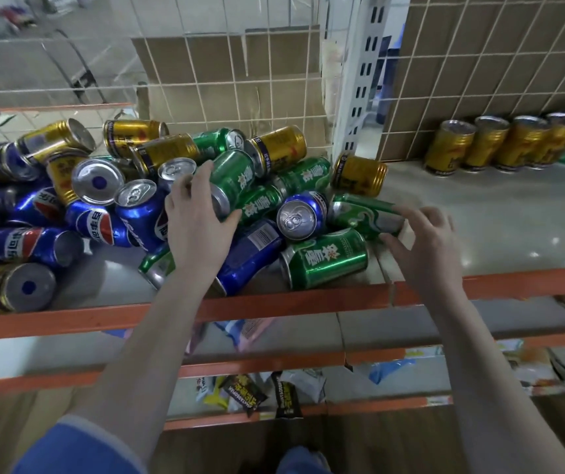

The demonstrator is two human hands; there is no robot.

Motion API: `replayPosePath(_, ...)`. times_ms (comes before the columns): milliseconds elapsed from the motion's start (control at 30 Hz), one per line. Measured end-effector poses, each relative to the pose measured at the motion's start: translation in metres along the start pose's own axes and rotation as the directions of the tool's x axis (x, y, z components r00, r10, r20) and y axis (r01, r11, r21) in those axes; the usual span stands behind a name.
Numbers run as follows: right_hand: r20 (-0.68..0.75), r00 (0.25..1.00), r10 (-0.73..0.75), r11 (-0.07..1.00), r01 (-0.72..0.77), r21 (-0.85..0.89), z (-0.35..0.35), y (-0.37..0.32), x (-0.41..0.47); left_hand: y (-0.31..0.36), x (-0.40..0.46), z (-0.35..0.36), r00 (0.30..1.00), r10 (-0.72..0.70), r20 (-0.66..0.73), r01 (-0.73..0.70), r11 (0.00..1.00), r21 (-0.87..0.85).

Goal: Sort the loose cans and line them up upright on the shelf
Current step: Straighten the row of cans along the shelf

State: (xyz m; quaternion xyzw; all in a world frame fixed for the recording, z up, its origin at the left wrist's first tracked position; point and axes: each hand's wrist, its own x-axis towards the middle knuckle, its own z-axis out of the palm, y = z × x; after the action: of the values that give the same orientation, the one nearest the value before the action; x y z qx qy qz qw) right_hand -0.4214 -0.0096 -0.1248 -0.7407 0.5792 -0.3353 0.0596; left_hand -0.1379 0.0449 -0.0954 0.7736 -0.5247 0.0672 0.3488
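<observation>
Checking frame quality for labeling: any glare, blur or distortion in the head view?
Head view: wide-angle bend in the orange shelf edge; glare spots on the bare shelf; upright gold cans at far right soft and smeared; both hands and centre cans sharp.

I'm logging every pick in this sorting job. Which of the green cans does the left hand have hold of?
The left hand grips the green can tilted on top of the pile's middle; the other green cans lie lower, around it or nearer the right hand.

Showing shiny green aluminium cans with white script, glossy blue cans bearing red-white-blue globes, ribbed gold cans, orange-edged shelf, white wire grid.
</observation>
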Motion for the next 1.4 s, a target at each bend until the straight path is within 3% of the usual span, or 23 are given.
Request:
replayPosePath(200, 0.213, 0.977, 0.030, 0.994, -0.050, 0.093, 0.012, 0.020, 0.019, 0.003, 0.001, 0.005, 0.999, -0.027, -0.043, 0.026, 0.999, -0.035)
replayPosePath(633, 0.272, 0.961, 0.039, 0.905, -0.149, 0.397, 0.021, 0.033, 0.038, 0.007, 0.010, 0.000, 0.981, 0.001, -0.195, -0.048, 0.971, -0.233)
replayPosePath(1000, 0.123, 0.991, 0.046, 0.891, -0.097, 0.443, 0.001, 0.018, 0.047, 0.020, 0.023, -0.013, 0.970, 0.081, -0.228, -0.144, 0.951, -0.275)
replayPosePath(1400, -0.010, 0.999, -0.038, 0.961, 0.039, 0.273, -0.014, -0.012, 0.046, 0.059, 0.029, -0.017, 0.945, 0.150, -0.292, -0.226, 0.942, -0.248)
